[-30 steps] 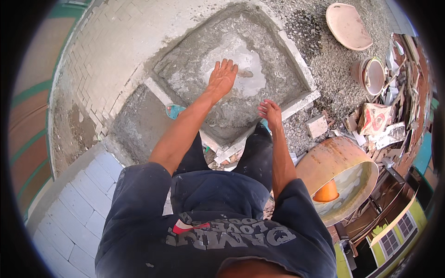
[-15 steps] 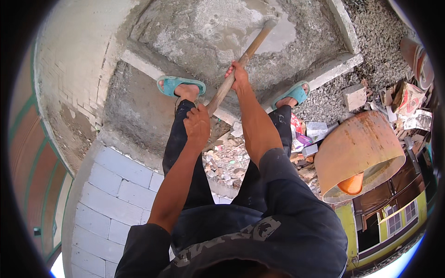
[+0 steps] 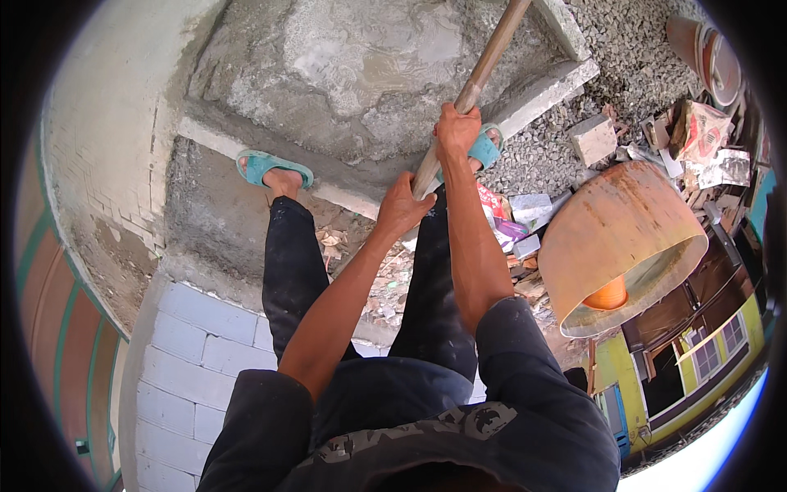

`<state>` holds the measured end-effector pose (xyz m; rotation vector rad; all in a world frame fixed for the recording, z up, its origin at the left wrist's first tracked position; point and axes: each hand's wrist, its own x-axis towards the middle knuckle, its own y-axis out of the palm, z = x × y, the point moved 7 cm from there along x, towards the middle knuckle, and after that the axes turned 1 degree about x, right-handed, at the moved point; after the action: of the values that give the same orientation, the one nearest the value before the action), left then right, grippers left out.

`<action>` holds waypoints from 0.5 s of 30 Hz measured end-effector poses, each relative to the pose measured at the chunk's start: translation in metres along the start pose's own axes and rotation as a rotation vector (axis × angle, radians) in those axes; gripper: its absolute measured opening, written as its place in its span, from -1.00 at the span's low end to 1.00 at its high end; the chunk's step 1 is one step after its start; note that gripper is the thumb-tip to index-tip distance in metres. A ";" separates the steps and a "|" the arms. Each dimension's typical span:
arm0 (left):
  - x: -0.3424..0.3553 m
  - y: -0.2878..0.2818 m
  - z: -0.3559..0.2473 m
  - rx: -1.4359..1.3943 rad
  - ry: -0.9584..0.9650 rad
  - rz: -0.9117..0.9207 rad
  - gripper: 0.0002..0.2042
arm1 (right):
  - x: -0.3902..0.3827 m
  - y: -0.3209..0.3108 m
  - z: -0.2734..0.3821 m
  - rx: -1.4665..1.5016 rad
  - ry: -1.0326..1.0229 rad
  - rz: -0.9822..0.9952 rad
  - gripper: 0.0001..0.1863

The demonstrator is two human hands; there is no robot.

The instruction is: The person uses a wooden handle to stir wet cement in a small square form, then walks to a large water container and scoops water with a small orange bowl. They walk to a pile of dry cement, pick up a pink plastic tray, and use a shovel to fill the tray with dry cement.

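Observation:
My left hand (image 3: 402, 205) is closed round the lower end of a long wooden tool handle (image 3: 492, 61). Higher up the same shaft, my right hand (image 3: 457, 131) grips it with the fingers wrapped round. The handle slants up to the right and leaves the view at the top edge, so its working end is hidden. Beyond my hands lies a shallow bed of wet grey cement mix (image 3: 385, 49), with water pooled on its surface. My feet in teal sandals (image 3: 275, 168) stand at the bed's near concrete kerb (image 3: 328, 190).
A rusty orange drum (image 3: 619, 238) lies tipped on the right, an orange bucket (image 3: 607, 293) inside it. Gravel (image 3: 639, 57), a concrete block (image 3: 592, 139) and rubble with torn bags lie beyond it. A pale block wall (image 3: 188, 353) stands at the lower left.
The handle has swung up and to the right, and its far end has left the view. Both hands moved right with it, and the view has shifted.

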<state>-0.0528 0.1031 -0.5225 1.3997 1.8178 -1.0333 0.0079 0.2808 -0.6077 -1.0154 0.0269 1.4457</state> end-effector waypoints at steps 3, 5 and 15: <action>0.026 0.028 -0.021 -0.041 -0.009 0.142 -0.55 | 0.025 -0.030 0.010 0.065 0.064 -0.028 -0.74; 0.036 0.044 -0.016 -0.011 0.055 0.085 -0.62 | 0.039 -0.034 0.003 0.069 0.129 -0.013 -0.71; -0.026 -0.023 0.055 0.313 -0.074 0.104 -0.63 | -0.035 0.017 -0.141 0.636 0.618 0.267 -0.77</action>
<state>-0.0684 0.0403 -0.5238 1.5948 1.5609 -1.3388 0.0643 0.1677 -0.6825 -0.8970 1.0370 1.1769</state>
